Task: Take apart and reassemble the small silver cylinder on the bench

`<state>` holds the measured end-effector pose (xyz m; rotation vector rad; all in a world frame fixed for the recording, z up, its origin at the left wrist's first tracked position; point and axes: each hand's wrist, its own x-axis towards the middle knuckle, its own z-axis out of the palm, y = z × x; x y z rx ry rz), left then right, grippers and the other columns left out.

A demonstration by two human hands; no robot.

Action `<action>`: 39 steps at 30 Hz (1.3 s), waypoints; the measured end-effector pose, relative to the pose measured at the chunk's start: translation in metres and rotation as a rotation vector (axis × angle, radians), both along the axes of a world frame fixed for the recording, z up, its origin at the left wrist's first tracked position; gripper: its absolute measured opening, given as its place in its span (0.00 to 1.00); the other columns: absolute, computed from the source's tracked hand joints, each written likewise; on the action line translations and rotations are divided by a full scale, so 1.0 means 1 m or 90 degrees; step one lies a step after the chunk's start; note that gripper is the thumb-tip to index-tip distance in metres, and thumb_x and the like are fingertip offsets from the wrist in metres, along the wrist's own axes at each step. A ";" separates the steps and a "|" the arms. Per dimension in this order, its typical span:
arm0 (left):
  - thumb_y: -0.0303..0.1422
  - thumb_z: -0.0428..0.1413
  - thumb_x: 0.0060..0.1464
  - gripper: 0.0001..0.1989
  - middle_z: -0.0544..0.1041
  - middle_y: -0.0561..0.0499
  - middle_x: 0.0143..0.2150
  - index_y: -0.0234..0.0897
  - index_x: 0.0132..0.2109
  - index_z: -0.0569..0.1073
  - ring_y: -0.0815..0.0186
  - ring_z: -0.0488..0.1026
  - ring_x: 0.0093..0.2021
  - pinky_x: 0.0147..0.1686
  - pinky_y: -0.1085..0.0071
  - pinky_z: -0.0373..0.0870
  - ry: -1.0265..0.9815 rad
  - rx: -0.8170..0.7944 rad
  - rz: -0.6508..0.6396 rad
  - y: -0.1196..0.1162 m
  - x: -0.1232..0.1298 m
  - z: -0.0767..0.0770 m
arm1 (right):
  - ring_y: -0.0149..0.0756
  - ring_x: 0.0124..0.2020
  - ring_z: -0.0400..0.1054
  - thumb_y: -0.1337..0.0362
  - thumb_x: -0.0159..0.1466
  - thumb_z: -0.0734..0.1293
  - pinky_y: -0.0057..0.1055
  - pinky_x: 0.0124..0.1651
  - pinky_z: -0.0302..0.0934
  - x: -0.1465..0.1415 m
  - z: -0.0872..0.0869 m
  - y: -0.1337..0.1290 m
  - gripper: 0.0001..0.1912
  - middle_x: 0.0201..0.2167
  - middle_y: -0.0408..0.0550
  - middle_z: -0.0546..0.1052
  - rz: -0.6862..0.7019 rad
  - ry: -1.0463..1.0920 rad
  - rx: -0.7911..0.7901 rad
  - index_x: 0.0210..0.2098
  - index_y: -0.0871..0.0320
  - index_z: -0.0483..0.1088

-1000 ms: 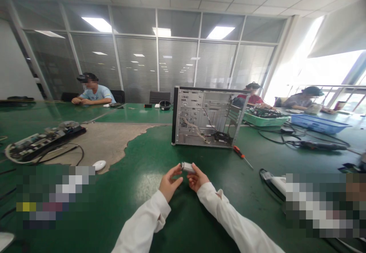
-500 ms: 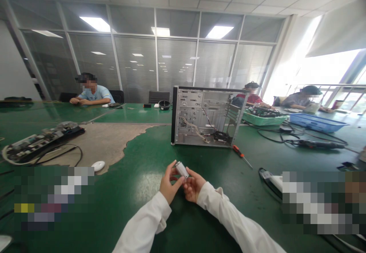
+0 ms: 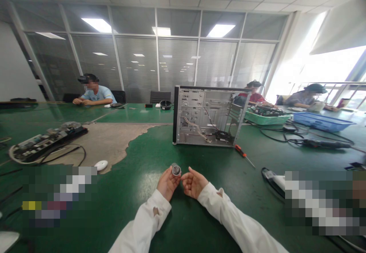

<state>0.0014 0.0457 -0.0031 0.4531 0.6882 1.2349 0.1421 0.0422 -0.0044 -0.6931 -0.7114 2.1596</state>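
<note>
In the head view, the left hand point(image 3: 167, 183) pinches a small metallic cylinder point(image 3: 176, 170) on the near side of the open computer case point(image 3: 215, 110), its round end turned towards the wearer. The right hand point(image 3: 195, 183) is loosely spread, thumb apart from curled fingers, just beside the cylinder; whether its fingertips touch it, I cannot tell. A smooth, rounded body would probably roll under a one-sided squeeze, so opposed thumb and fingers around its wall, clear of the end face, should steady it best. Turning it low over the tabletop point(image 3: 143, 207), away from the screwdriver point(image 3: 240, 151) near the case's lower right corner, would soften any slip.
</note>
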 end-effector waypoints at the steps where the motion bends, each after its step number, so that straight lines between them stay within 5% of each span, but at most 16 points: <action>1: 0.33 0.52 0.48 0.08 0.74 0.47 0.28 0.32 0.34 0.66 0.70 0.71 0.26 0.29 0.74 0.66 -0.005 -0.012 -0.010 0.000 -0.001 0.001 | 0.24 0.18 0.63 0.52 0.56 0.57 0.23 0.26 0.55 0.000 -0.001 0.001 0.20 0.16 0.43 0.71 -0.034 0.009 -0.007 0.25 0.64 0.69; 15: 0.39 0.50 0.48 0.14 0.71 0.50 0.22 0.29 0.32 0.67 0.73 0.67 0.20 0.24 0.77 0.65 -0.020 -0.052 -0.103 -0.002 -0.003 0.004 | 0.26 0.21 0.65 0.59 0.56 0.60 0.24 0.28 0.56 -0.004 -0.002 0.001 0.13 0.18 0.44 0.72 -0.103 -0.011 -0.035 0.26 0.64 0.68; 28: 0.31 0.59 0.38 0.23 0.73 0.52 0.31 0.40 0.45 0.63 0.66 0.69 0.31 0.28 0.75 0.61 0.325 0.272 0.143 -0.003 -0.002 -0.001 | 0.28 0.21 0.65 0.63 0.50 0.65 0.27 0.27 0.57 -0.008 -0.008 0.000 0.07 0.22 0.43 0.72 -0.184 -0.035 0.007 0.29 0.59 0.67; 39: 0.26 0.59 0.36 0.31 0.71 0.50 0.39 0.43 0.50 0.60 0.64 0.65 0.36 0.34 0.74 0.58 0.477 0.369 0.144 -0.012 -0.002 0.001 | 0.29 0.23 0.66 0.67 0.43 0.70 0.26 0.24 0.58 -0.014 -0.012 -0.002 0.18 0.23 0.41 0.71 -0.231 -0.033 0.091 0.33 0.57 0.64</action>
